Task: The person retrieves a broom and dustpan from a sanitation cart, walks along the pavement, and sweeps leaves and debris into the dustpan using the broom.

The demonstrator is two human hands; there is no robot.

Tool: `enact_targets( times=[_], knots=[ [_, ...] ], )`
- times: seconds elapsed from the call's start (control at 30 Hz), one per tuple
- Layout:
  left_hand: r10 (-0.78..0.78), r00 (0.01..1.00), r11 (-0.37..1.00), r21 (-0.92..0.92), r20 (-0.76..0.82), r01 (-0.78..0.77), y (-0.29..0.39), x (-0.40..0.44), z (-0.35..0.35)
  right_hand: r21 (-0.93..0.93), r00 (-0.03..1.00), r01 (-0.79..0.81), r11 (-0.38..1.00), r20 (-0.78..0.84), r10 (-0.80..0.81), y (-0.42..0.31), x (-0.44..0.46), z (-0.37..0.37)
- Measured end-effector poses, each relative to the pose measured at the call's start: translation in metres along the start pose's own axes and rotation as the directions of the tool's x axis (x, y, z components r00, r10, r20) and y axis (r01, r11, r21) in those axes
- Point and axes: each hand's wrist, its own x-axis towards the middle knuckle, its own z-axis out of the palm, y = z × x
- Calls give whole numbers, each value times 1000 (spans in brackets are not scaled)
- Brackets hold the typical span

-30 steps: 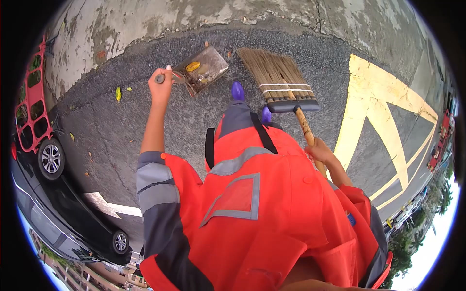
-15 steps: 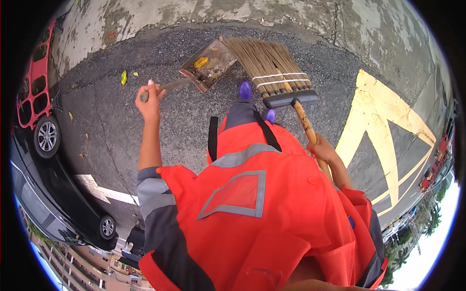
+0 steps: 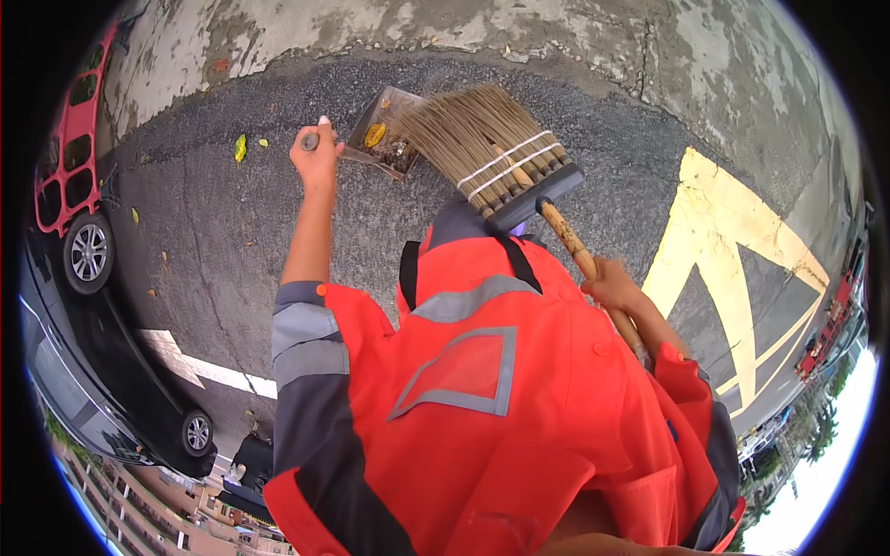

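Observation:
My left hand (image 3: 316, 159) is closed round the end of the dustpan's handle, whose tip shows above the fist. The dustpan (image 3: 387, 113) lies low over the asphalt ahead, holding a yellow leaf (image 3: 375, 135) and dark litter. Wrapped round the wooden shaft of a wide broom (image 3: 487, 139) is my right hand (image 3: 612, 284). The broom's long, stiff bristles are bound by two white bands and point forward and left. Their tips overlap the dustpan's right side and hide part of it; whether they touch it I cannot tell.
Yellow-green leaves (image 3: 240, 148) lie on the asphalt left of my left hand. A black car (image 3: 102, 324) and a red plastic barrier (image 3: 79, 148) stand at the left. Worn concrete (image 3: 371, 28) borders the asphalt ahead. Yellow paint (image 3: 709, 241) marks the ground at right.
The broom head has swung left and toward me, its bristles now over the dustpan's right side. My left hand has moved right and forward, and the dustpan has shifted slightly left.

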Motion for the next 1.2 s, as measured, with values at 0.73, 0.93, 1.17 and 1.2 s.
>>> enact_targets(
  times=[0.73,0.93,1.17,1.2],
  knots=[
    [346,936,938,-8,60,-346,40,-1,189,423,926,6,906,-344,154,83,75,-108],
    [357,929,925,101,98,-366,56,6,268,142,960,44,989,-279,-3,113,90,-153],
    [146,989,989,-22,-20,-147,108,0,290,295,995,48,954,-92,-21,162,50,-198],
    [143,990,989,-25,-6,-143,114,-3,290,349,989,89,933,-144,-41,165,48,-207]
  ],
)
